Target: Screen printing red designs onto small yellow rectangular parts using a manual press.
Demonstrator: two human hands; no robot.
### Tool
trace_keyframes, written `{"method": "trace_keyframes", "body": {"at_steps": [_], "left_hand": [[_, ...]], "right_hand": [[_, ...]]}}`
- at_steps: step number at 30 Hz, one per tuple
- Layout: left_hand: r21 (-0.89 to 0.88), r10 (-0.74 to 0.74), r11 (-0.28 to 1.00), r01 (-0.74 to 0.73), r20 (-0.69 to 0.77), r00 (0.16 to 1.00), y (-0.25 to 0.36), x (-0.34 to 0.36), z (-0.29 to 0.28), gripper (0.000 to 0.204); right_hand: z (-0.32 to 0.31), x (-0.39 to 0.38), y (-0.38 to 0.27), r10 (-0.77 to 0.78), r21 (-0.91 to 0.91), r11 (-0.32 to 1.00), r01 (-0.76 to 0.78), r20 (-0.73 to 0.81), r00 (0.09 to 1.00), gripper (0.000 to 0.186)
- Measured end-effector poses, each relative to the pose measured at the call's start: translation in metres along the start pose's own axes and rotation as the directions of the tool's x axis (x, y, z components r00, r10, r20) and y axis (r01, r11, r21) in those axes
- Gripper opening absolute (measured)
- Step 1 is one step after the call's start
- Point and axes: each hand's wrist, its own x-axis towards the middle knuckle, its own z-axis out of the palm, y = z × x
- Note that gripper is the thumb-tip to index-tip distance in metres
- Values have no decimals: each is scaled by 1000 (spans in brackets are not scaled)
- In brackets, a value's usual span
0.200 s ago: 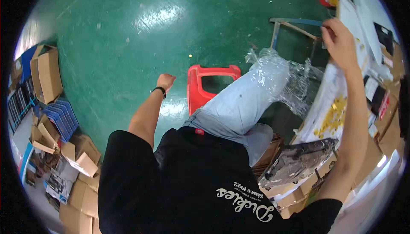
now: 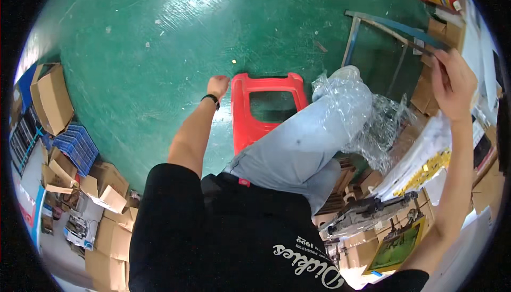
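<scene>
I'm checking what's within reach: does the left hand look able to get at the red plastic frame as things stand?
Probably yes: the left hand appears just left of the red plastic frame, with nothing visible between them, though their difference in depth is unclear.

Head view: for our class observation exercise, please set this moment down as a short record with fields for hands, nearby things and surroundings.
Left hand: the left hand is beside the red plastic stool; its grip is unclear
Right hand: the right hand is raised at the end of a blue-topped frame; contact is unclear
Clear wrap: crumpled clear plastic by the knee of the light blue trousers
Floor: green floor
Left side: open cardboard box, blue crate
</scene>
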Motion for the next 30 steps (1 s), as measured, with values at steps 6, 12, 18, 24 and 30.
{"method": "trace_keyframes", "body": {"at_steps": [6, 12, 18, 24, 30], "left_hand": [[61, 141, 990, -129, -290, 947, -1, 66, 73, 52], [14, -213, 972, 235, -375, 902, 13, 111, 87, 58], [-13, -327, 940, 341, -318, 890, 14, 145, 66, 56], [112, -279, 933, 341, -375, 884, 9, 150, 63, 48], [140, 18, 990, 20, -269, 963, 54, 112, 75, 40]], "right_hand": [[4, 10, 6, -228, 91, 971, 220, 97, 969, 31], [-8, 7, -3, -70, -158, 982, 101, 190, 979, 22], [-82, -64, 2, 333, -112, 942, -316, 427, 841, 35], [-70, -49, -13, 313, -192, 949, -250, 475, 822, 33], [-57, -5, -24, 192, -196, 974, -111, 466, 864, 25]]}}
